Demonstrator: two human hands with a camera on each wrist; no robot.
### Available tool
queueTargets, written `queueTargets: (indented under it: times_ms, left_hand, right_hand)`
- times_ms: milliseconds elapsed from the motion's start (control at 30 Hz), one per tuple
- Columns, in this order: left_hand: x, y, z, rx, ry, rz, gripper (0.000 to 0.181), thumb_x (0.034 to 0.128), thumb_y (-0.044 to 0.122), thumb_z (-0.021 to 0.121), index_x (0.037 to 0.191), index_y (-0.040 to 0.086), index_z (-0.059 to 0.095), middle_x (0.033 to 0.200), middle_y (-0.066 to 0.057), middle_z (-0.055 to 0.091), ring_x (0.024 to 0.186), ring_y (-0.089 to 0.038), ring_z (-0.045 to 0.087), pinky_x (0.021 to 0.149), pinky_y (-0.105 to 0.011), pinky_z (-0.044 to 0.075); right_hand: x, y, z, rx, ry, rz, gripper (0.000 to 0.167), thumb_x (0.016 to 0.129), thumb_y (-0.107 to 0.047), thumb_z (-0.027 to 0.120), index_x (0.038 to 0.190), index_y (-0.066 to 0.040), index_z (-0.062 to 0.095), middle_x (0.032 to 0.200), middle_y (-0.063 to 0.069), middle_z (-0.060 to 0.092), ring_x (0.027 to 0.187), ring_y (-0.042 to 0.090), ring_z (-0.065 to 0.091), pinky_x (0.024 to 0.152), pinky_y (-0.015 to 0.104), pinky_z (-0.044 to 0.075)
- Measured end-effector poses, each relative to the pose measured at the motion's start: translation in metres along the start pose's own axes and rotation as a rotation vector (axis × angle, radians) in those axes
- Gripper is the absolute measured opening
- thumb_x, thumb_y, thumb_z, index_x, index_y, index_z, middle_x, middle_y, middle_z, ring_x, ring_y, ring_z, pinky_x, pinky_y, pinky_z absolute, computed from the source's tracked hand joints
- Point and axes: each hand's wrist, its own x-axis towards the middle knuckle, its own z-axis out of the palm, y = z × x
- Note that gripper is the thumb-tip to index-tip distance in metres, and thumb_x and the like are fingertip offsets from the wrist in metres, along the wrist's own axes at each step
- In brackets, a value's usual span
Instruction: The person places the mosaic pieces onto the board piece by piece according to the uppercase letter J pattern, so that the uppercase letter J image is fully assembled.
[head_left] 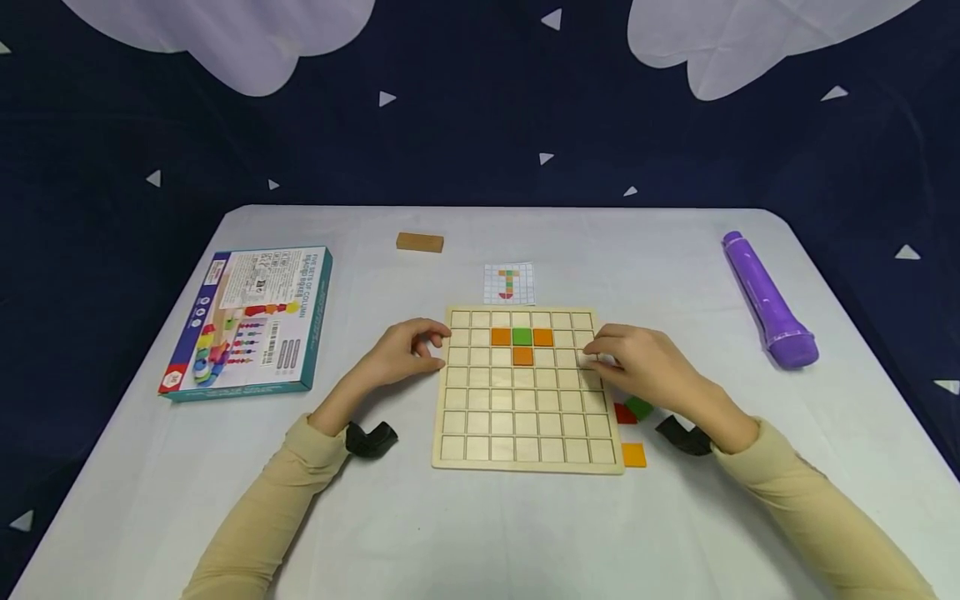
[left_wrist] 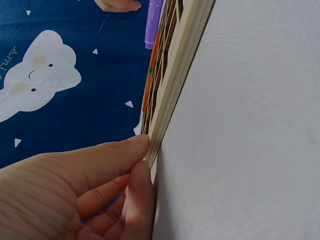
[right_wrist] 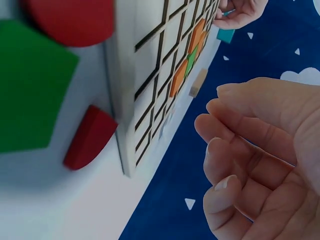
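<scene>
I count two hands of mine, one left hand [head_left: 401, 352] and one right hand [head_left: 639, 360]. There is one board [head_left: 525, 423], and on it three orange tiles [head_left: 522, 357] and one green tile [head_left: 522, 337]. Loose, I see two red pieces [right_wrist: 91, 137], one green piece [right_wrist: 32, 90] and one yellow-orange piece [head_left: 633, 455]. Also one picture card [head_left: 509, 284], one box [head_left: 247, 321], one wooden block [head_left: 420, 242].

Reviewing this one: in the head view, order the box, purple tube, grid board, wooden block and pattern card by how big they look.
Largest to smallest, as they appear:
1. Grid board
2. Box
3. Purple tube
4. Pattern card
5. Wooden block
</scene>
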Motion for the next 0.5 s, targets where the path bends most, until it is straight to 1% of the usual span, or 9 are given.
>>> queueTargets:
  times_ms: [233,333,500]
  left_hand:
    - [0.0,0.0,0.001,0.005,-0.001,-0.01,0.042,0.0803,0.004,0.07,0.12,-0.002,0.057,0.1,-0.016,0.06,0.072,-0.012,0.054,0.067,-0.024,0.045]
    - [0.0,0.0,0.001,0.008,0.0,-0.015,0.042,0.0801,0.004,0.07,0.12,-0.002,0.058,0.1,-0.016,0.06,0.072,-0.012,0.055,0.067,-0.024,0.045]
    - [0.001,0.0,0.0,0.015,0.005,-0.018,0.042,0.0797,0.003,0.07,0.119,-0.002,0.058,0.099,-0.015,0.06,0.072,-0.012,0.054,0.067,-0.024,0.045]
  right_hand:
    - [-0.013,0.006,-0.001,-0.019,0.027,0.005,0.012,0.075,-0.008,0.074,0.088,-0.005,0.074,0.083,0.003,0.069,0.068,0.011,0.061,0.058,0.026,0.05]
    - [-0.019,0.008,-0.001,-0.014,0.036,-0.008,0.011,0.075,-0.006,0.074,0.086,-0.005,0.073,0.082,0.003,0.069,0.067,0.01,0.061,0.057,0.024,0.049]
    - [-0.028,0.013,-0.001,0.005,0.046,-0.05,0.011,0.074,-0.004,0.075,0.084,-0.008,0.074,0.08,-0.001,0.068,0.065,0.004,0.056,0.056,0.021,0.047]
